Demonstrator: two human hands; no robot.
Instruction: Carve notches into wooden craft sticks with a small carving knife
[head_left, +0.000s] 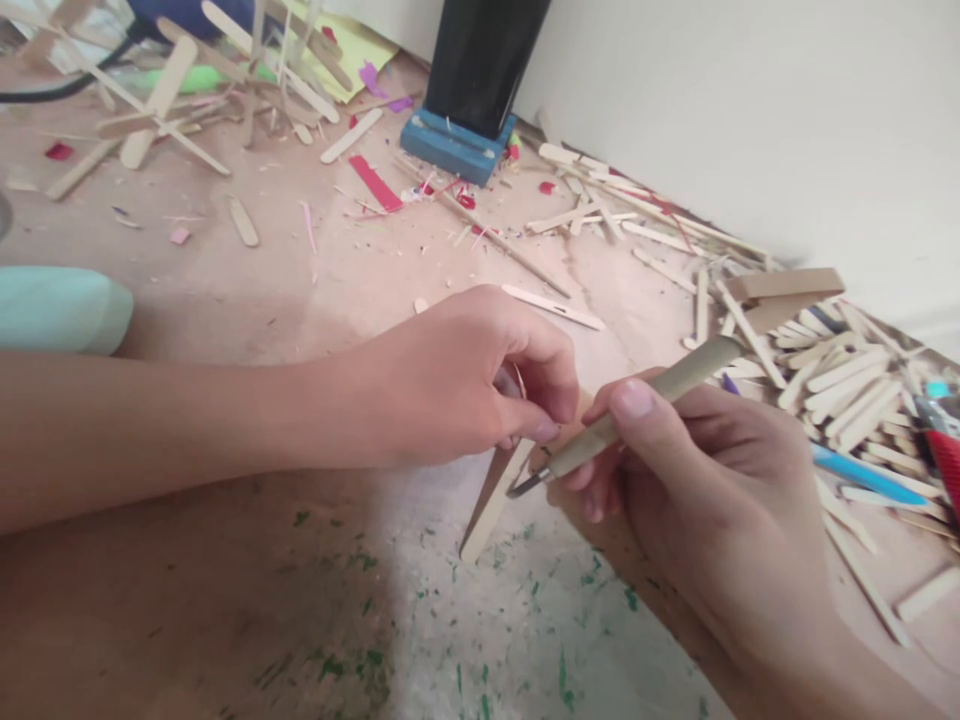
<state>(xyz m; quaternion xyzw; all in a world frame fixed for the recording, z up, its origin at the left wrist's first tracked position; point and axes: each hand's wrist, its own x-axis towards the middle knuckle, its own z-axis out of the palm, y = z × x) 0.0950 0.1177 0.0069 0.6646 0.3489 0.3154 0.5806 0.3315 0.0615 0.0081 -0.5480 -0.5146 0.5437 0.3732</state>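
Note:
My left hand (480,370) pinches a flat wooden craft stick (495,500) between thumb and fingers, with the stick's lower end slanting down toward me. My right hand (712,480) is closed round a carving tool (600,440) with a wooden handle and a short, bent metal tip. That tip is at the right edge of the stick, just below my left thumb; whether it cuts in I cannot tell. The upper part of the stick is hidden by my left fingers. Beneath both hands lies a pale work surface (450,620) flecked with green.
Loose craft sticks (855,390) lie heaped at the right, beside a blue pointed strip (870,475). A black upright object (484,70) stands in a blue base (457,143) near the wall. Joined sticks (161,105) and scraps spread over the back left, near a mint-coloured object (60,310).

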